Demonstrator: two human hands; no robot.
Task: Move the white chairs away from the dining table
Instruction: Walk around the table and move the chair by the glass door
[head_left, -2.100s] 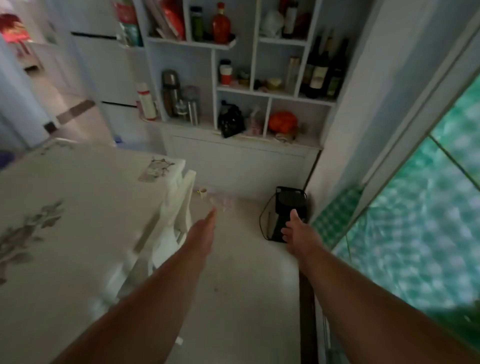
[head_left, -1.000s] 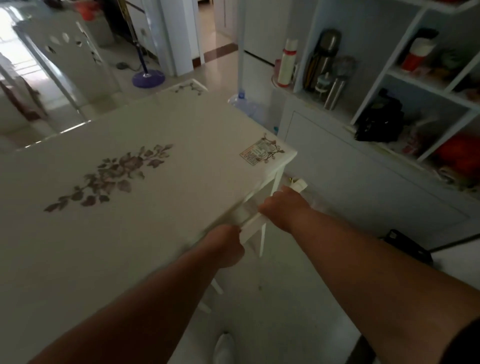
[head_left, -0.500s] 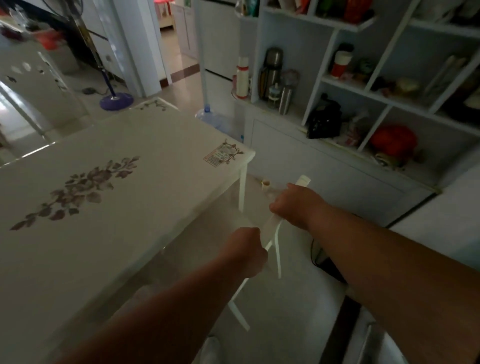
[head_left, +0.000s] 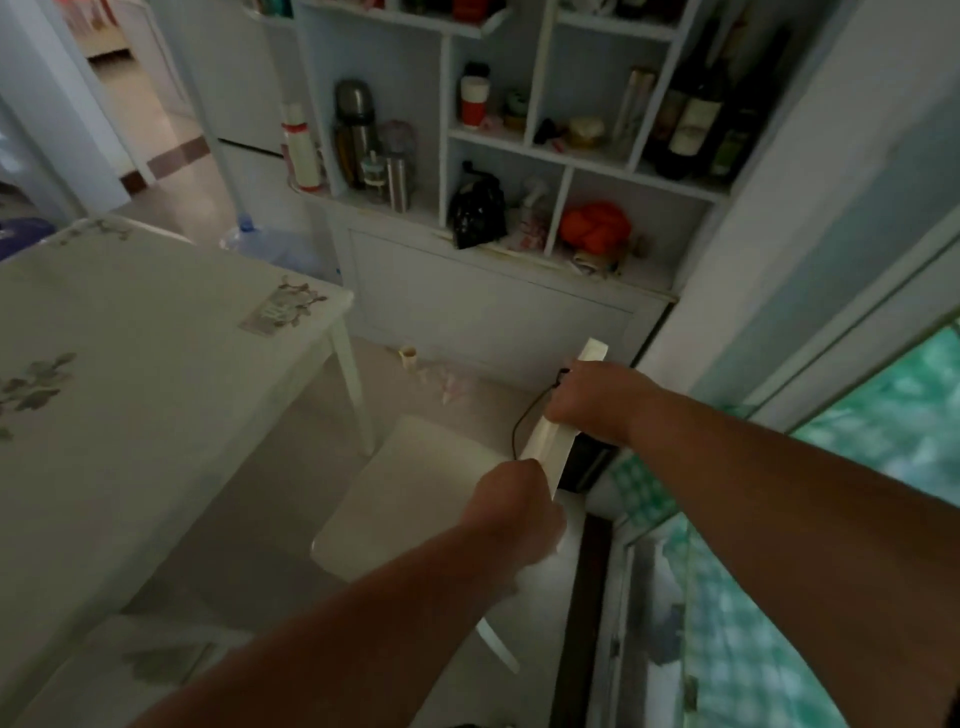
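We have both hands on the chair (head_left: 415, 499): the left hand (head_left: 511, 512) is closed round the near end of its top rail, the right hand (head_left: 597, 400) closed round the far end, so each grip is wrapped on the backrest. The chair stands clear of the bench (head_left: 130, 364), its seat out beyond the bench's corner leg (head_left: 353, 384), with a strip of bare floor (head_left: 270, 467) between seat and bench edge.

No writing can be read. The label on the wine bottle (head_left: 691, 114) in the shelf unit (head_left: 519, 156) is too blurred, and the patch at the bench corner shows only a flower pattern.

For room: the right side is tight. Behind the backrest sit a black box (head_left: 587, 462) with a cord and the frame of a sliding door (head_left: 613, 597), both just beside the chair. Ahead, open floor runs to the cabinet base, with a small cup (head_left: 408, 356) and pale scraps lying near it. A water jug (head_left: 280, 249) stands beyond the bench's far corner, near the shelf unit.
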